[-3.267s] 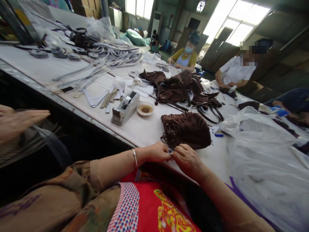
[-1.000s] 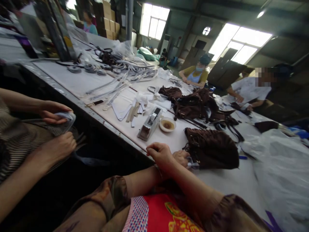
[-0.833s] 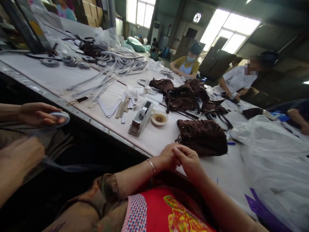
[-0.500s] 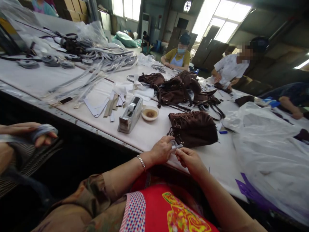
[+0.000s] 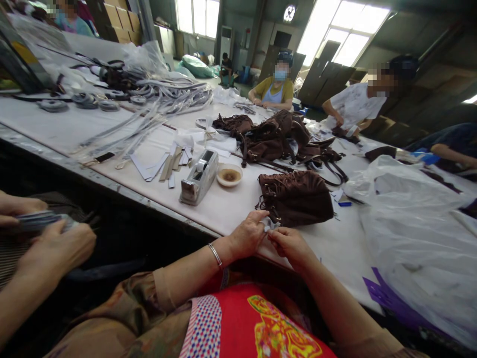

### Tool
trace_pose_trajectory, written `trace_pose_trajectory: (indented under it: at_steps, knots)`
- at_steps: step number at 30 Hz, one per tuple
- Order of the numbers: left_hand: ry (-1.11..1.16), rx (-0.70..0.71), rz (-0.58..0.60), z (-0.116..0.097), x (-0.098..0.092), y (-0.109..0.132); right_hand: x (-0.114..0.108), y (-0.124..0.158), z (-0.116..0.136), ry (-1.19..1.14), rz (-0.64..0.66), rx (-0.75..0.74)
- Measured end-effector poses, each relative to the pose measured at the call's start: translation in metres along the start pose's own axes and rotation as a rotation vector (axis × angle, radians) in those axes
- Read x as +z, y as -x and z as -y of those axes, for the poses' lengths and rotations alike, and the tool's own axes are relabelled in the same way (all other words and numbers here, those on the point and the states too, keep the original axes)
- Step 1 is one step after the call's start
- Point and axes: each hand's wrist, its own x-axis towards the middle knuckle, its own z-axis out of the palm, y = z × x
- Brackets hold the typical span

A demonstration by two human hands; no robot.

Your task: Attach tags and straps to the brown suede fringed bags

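Observation:
At the table's near edge my left hand (image 5: 250, 234), with a silver bracelet on its wrist, is closed on a small pale grey-white strip (image 5: 269, 224). My right hand (image 5: 289, 243) pinches the same piece from the other side, thumb and finger together. Whether it is paper, tape or plastic cannot be made out, and the fingers cover part of it. Just beyond both hands a dark brown gathered bag (image 5: 300, 201) with a drawstring lies on its side. To the left of the bag are a small bowl (image 5: 229, 182) with brown residue and a grey tape dispenser (image 5: 199, 179).
Brown bags (image 5: 279, 136) lie heaped mid-table. Wrapped straps (image 5: 171, 94) and paper strips (image 5: 151, 166) cover the left. Clear plastic bags (image 5: 406, 209) spread at right. A co-worker's hands (image 5: 55, 243) hold a grey coil at lower left; other people work across the table.
The co-worker's hands at lower left have come together around the grey coil. My hands stay closed on the small strip, with only slight finger movement. The view has shifted a little.

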Motion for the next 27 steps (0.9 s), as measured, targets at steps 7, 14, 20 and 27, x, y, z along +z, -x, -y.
trace_pose_trajectory:
  at_steps: [7,14,20,27]
  knots:
    - [-0.005,0.060,-0.030,-0.006,0.001,-0.002,-0.003,0.002,-0.001,-0.086,0.010,0.144]
    - [-0.055,0.054,-0.001,-0.014,0.007,0.000,0.012,0.001,-0.006,-0.107,-0.163,0.241]
    - [-0.036,0.021,-0.032,-0.016,0.007,-0.001,0.001,0.011,-0.017,-0.254,-0.035,0.092]
    - [0.099,-0.130,0.004,-0.024,0.005,-0.009,-0.004,0.017,-0.024,-0.328,-0.115,0.091]
